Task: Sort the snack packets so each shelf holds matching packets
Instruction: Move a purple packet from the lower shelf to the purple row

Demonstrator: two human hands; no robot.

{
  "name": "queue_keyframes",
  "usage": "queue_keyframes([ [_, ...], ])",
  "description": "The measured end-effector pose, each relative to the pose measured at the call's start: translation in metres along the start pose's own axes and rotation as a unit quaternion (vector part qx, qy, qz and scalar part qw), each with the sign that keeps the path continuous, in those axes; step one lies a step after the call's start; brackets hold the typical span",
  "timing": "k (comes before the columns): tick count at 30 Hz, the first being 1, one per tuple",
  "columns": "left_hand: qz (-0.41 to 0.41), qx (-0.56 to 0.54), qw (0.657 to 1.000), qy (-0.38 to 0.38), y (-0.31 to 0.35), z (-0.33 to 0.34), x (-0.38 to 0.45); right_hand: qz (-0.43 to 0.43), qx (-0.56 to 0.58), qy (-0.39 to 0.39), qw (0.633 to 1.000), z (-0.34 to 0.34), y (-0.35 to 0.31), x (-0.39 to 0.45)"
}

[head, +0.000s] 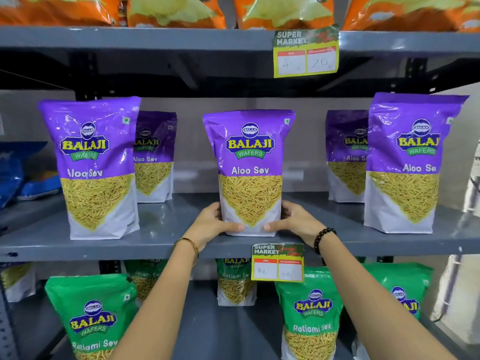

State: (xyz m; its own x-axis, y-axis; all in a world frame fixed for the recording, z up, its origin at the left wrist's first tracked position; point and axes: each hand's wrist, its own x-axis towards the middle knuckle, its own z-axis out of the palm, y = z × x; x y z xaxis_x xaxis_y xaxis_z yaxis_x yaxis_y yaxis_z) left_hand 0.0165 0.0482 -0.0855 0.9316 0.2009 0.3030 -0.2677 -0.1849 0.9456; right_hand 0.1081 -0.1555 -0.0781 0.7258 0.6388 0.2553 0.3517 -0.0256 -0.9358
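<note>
A purple Aloo Sev packet [250, 162] stands upright at the front middle of the grey middle shelf [166, 224]. My left hand [211, 222] grips its lower left side and my right hand [294, 219] grips its lower right side, thumbs across the white bottom. Other purple Aloo Sev packets stand on the same shelf: one front left [96, 165], one behind it [154, 154], one front right [407, 162], one behind that [346, 154]. Green Ratlami Sev packets [311, 310] fill the lower shelf. Orange packets [176, 10] line the top shelf.
Yellow price tags hang from the upper shelf edge [306, 51] and the middle shelf edge [277, 262]. Blue packets [15, 175] lie in the neighbouring bay at far left. A white object [474, 183] stands at the right edge. Bare shelf shows between the purple packets.
</note>
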Motion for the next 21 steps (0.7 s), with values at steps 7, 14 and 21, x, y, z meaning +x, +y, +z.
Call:
queue_keyframes([
  [7,-0.015,0.035,0.999,0.036,0.0029,0.003,-0.0045,0.004,0.001,-0.002,1.0,0.0021,-0.0034,-0.0031],
  [14,-0.021,0.031,0.999,0.033,0.0034,0.0018,-0.0042,0.013,0.0,-0.006,1.0,0.0023,-0.0018,-0.0009],
  [21,-0.023,0.026,0.999,0.031,0.0046,0.0006,-0.0048,0.015,-0.007,-0.007,1.0,0.0035,-0.0025,-0.0022],
])
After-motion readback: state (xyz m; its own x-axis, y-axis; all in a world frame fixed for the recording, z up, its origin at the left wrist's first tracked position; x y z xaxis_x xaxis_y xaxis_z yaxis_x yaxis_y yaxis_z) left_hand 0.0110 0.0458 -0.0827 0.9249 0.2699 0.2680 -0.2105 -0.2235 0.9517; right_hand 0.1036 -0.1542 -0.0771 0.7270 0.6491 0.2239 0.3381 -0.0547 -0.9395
